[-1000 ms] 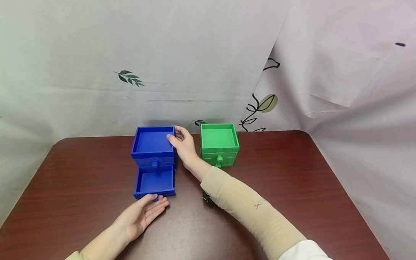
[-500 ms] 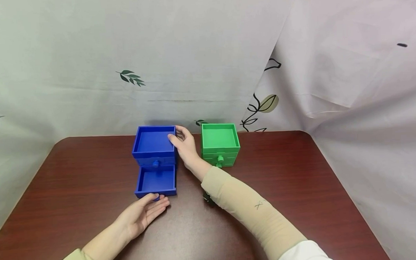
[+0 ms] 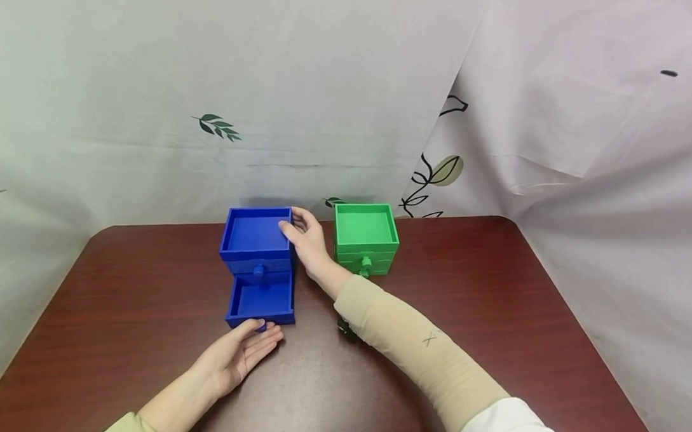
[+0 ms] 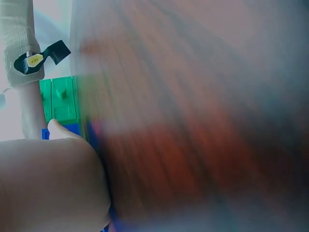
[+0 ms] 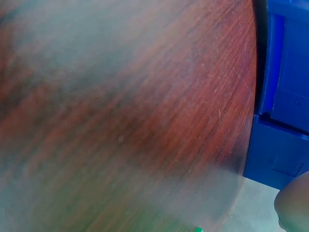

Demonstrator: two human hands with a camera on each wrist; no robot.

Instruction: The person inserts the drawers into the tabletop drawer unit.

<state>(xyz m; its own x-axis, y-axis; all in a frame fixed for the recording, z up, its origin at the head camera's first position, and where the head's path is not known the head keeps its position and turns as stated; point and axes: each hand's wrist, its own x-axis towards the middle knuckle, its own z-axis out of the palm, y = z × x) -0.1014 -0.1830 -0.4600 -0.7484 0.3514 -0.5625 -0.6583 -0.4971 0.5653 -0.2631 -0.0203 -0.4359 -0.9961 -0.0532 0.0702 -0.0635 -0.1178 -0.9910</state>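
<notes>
A small blue drawer cabinet (image 3: 259,252) with a shallow tray top stands left of the middle in the head view. Its lower drawer (image 3: 263,295) is pulled out toward the front, with a bare floor; the upper one, with a round knob (image 3: 259,270), is closed. My left hand (image 3: 233,363) pinches the lower drawer's knob (image 3: 261,328) between thumb and fingers. At the cabinet's right side, my right hand (image 3: 308,243) grips the wall, its thumb over the top rim and its other fingers partly hidden behind. The right wrist view shows the blue side wall (image 5: 289,72) close up.
Right of my right hand stands a similar green drawer cabinet (image 3: 365,241), its drawers closed. The brown wooden table (image 3: 469,288) ends at the back against a pale patterned cloth (image 3: 342,102). My right forearm crosses in front of the green cabinet.
</notes>
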